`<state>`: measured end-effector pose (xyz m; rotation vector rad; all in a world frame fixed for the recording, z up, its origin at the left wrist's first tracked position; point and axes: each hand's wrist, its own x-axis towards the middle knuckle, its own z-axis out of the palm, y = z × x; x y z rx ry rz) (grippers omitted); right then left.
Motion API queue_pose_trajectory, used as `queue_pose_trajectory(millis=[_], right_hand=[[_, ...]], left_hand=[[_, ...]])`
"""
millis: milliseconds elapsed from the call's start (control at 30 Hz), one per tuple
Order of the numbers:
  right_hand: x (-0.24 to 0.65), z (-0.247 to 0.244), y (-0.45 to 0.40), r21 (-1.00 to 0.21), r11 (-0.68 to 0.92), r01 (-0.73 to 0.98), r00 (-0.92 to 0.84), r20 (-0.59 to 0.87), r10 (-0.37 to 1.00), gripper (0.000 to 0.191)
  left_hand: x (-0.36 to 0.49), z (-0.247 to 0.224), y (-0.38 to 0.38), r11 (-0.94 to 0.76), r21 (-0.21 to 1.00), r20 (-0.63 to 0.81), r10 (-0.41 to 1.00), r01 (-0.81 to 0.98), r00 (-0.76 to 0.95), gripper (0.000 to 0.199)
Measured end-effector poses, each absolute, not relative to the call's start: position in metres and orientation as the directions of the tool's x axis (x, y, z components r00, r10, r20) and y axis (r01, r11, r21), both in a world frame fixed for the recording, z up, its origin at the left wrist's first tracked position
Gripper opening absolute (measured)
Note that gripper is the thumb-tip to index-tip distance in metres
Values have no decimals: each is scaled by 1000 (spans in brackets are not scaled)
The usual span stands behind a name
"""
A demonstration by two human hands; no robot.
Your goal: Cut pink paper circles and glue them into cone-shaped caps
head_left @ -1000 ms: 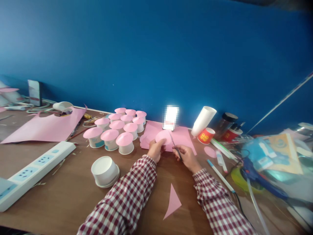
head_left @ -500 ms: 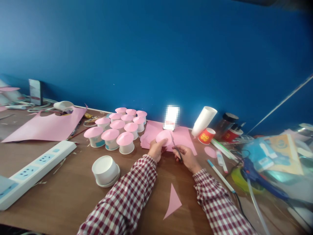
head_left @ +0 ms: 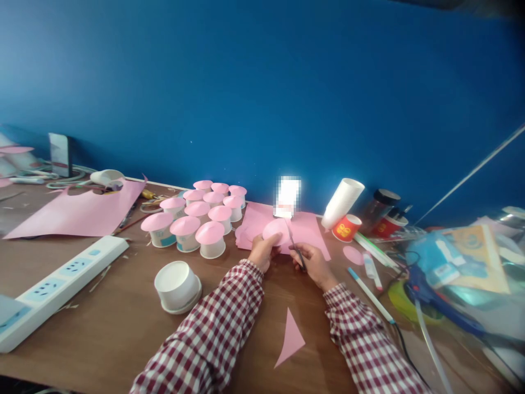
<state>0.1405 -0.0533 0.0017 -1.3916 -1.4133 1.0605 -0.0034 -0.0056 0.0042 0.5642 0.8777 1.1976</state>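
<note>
My left hand (head_left: 266, 251) pinches a rounded piece of pink paper (head_left: 275, 230) at its lower edge, thumb on top. Closed round the handles of dark scissors (head_left: 300, 255), my right hand (head_left: 314, 262) is just to the right. The scissor blades point up and away along the right edge of the held piece. Behind and beneath both lie pink sheets (head_left: 310, 230) on the brown table (head_left: 123, 339). A pink offcut (head_left: 292, 339) rests between my forearms.
Several white cups with pink discs on top (head_left: 210, 241) stand left of my hands. Nearer is an upturned white cup (head_left: 177, 284). A power strip (head_left: 61, 290) lies far left. On the right are stacked cups (head_left: 343, 202), a red cup (head_left: 346, 227) and a blue glue gun (head_left: 435, 301).
The rounded pink piece has shifted very slightly to the right in my left hand. Both hands keep nearly the same place and hold.
</note>
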Motion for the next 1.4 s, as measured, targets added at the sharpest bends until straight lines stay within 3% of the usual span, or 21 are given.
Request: queue_pose_trajectory(millis=[1400], right_hand=[[147, 0, -52, -962, 54, 267, -32, 47, 998, 46]], left_hand=[[-4, 5, -6, 290, 773, -289, 953, -564, 94, 26]])
